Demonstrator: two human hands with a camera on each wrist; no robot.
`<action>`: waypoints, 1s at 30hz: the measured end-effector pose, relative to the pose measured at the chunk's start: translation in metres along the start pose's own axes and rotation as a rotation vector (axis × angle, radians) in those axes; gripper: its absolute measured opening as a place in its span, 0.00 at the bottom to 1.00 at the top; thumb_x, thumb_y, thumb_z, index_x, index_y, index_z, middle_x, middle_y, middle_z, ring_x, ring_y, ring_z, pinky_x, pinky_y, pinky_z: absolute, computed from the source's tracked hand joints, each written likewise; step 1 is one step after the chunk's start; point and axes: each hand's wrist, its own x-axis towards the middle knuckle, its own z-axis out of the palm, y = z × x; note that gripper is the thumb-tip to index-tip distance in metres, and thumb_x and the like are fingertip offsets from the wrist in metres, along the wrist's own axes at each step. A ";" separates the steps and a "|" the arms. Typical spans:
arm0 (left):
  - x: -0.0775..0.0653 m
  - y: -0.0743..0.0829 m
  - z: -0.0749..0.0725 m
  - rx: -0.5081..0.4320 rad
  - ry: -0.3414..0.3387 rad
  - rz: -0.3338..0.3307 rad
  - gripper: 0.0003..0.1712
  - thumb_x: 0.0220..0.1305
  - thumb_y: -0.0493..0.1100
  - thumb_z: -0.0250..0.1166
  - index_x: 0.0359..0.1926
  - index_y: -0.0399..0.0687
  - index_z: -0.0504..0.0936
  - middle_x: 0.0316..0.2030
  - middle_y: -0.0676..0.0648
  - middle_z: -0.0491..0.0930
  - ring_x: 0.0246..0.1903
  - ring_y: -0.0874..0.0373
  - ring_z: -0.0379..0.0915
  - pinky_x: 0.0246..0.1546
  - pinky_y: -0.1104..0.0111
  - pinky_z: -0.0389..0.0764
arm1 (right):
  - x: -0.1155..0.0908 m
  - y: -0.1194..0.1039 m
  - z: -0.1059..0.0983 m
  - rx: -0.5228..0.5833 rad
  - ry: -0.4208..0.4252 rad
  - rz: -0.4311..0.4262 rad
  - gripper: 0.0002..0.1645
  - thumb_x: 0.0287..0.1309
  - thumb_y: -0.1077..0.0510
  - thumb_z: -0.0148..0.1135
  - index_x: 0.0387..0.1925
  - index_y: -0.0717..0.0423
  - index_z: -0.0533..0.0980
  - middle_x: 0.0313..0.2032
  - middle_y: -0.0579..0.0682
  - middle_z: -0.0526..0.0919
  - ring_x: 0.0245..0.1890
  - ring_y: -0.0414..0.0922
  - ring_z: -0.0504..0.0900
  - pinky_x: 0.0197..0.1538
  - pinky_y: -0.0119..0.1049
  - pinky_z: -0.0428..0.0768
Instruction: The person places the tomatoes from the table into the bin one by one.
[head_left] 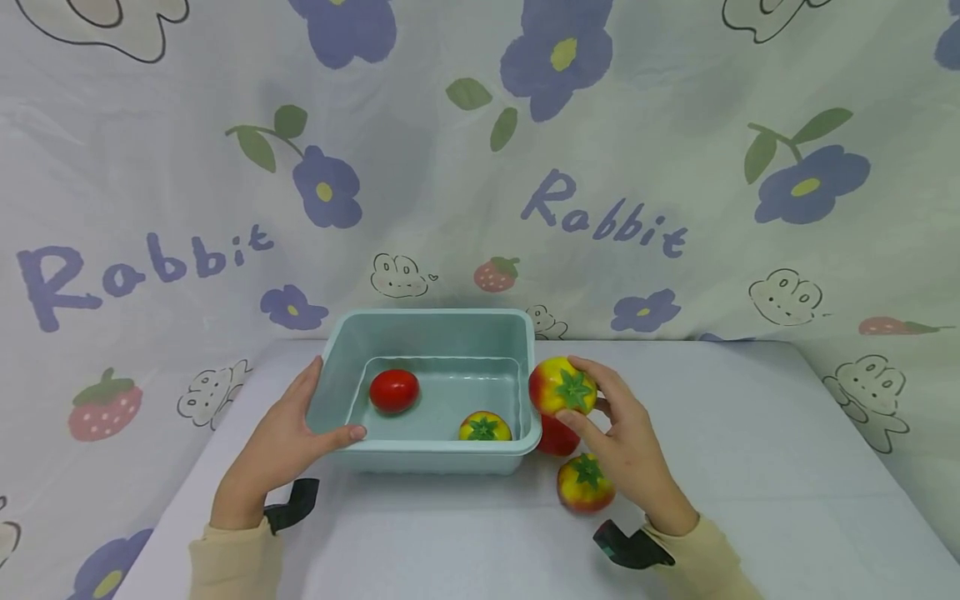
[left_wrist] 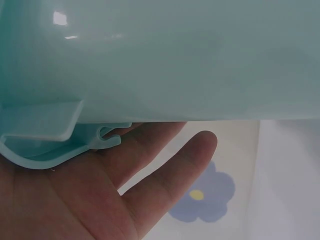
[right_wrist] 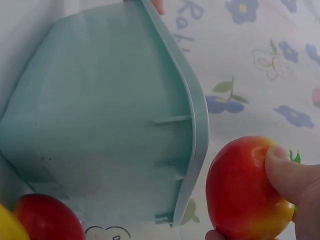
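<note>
A light teal plastic bin (head_left: 431,314) stands on the table, holding a red tomato (head_left: 393,392) and a red-yellow one with a green star-shaped top (head_left: 484,427). My left hand (head_left: 281,437) grips its front left corner, thumb over the rim and fingers along the outside; two fingers (left_wrist: 170,172) show beneath the rim in the left wrist view. Just above the bin's right rim, my right hand (head_left: 626,433) pinches a red-yellow tomato (right_wrist: 245,187) between thumb and fingers. Beneath it, a red tomato (head_left: 557,437) is partly hidden, with another red-yellow tomato (head_left: 586,483) nearer the front.
The white table (head_left: 450,542) reaches back to a hanging cloth (head_left: 420,192) printed with flowers, rabbits and lettering. Each wrist carries a black camera mount, such as the right mount (head_left: 633,546). The two loose tomatoes lie close to the bin's right side.
</note>
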 end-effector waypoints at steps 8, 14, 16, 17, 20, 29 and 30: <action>0.000 0.000 0.000 -0.010 -0.001 0.000 0.71 0.56 0.62 0.74 0.80 0.39 0.35 0.78 0.34 0.41 0.75 0.32 0.42 0.65 0.30 0.54 | 0.004 -0.007 0.013 -0.015 -0.018 -0.056 0.38 0.60 0.60 0.72 0.69 0.43 0.69 0.65 0.44 0.73 0.59 0.43 0.76 0.56 0.45 0.82; 0.000 0.000 0.000 -0.014 -0.003 -0.010 0.71 0.55 0.63 0.74 0.80 0.40 0.35 0.78 0.34 0.41 0.75 0.32 0.41 0.64 0.29 0.54 | 0.006 -0.013 0.021 0.000 -0.034 -0.084 0.39 0.57 0.61 0.73 0.69 0.42 0.69 0.65 0.44 0.72 0.60 0.44 0.75 0.56 0.37 0.82; 0.000 0.000 0.000 -0.013 -0.003 -0.011 0.71 0.55 0.63 0.74 0.80 0.40 0.36 0.78 0.34 0.41 0.75 0.32 0.41 0.64 0.29 0.54 | 0.006 -0.014 0.022 0.006 -0.040 -0.086 0.40 0.57 0.61 0.74 0.69 0.43 0.69 0.66 0.44 0.72 0.62 0.44 0.74 0.59 0.40 0.80; 0.000 0.000 0.000 -0.013 -0.003 -0.010 0.70 0.55 0.63 0.74 0.80 0.40 0.36 0.78 0.35 0.41 0.75 0.32 0.41 0.64 0.29 0.54 | 0.007 -0.015 0.023 0.006 -0.042 -0.086 0.40 0.56 0.61 0.74 0.69 0.42 0.69 0.66 0.44 0.72 0.63 0.45 0.74 0.59 0.41 0.80; 0.000 0.000 0.000 -0.013 -0.003 -0.006 0.70 0.55 0.63 0.74 0.80 0.40 0.36 0.78 0.34 0.41 0.75 0.32 0.41 0.65 0.30 0.54 | 0.008 -0.018 0.026 0.019 -0.050 -0.088 0.41 0.56 0.62 0.74 0.69 0.42 0.70 0.66 0.44 0.72 0.63 0.45 0.73 0.58 0.42 0.81; 0.000 0.000 0.001 -0.002 0.004 -0.005 0.70 0.56 0.62 0.74 0.80 0.40 0.36 0.78 0.34 0.41 0.75 0.32 0.42 0.64 0.29 0.55 | 0.011 -0.023 0.039 0.040 -0.085 -0.132 0.40 0.55 0.59 0.76 0.68 0.43 0.71 0.65 0.44 0.73 0.64 0.44 0.72 0.61 0.42 0.79; 0.000 0.000 0.001 -0.001 0.006 -0.005 0.70 0.55 0.63 0.74 0.80 0.40 0.36 0.78 0.34 0.41 0.75 0.32 0.42 0.64 0.29 0.55 | 0.012 -0.023 0.041 0.041 -0.090 -0.138 0.39 0.55 0.59 0.76 0.68 0.43 0.71 0.65 0.43 0.72 0.65 0.44 0.71 0.62 0.42 0.78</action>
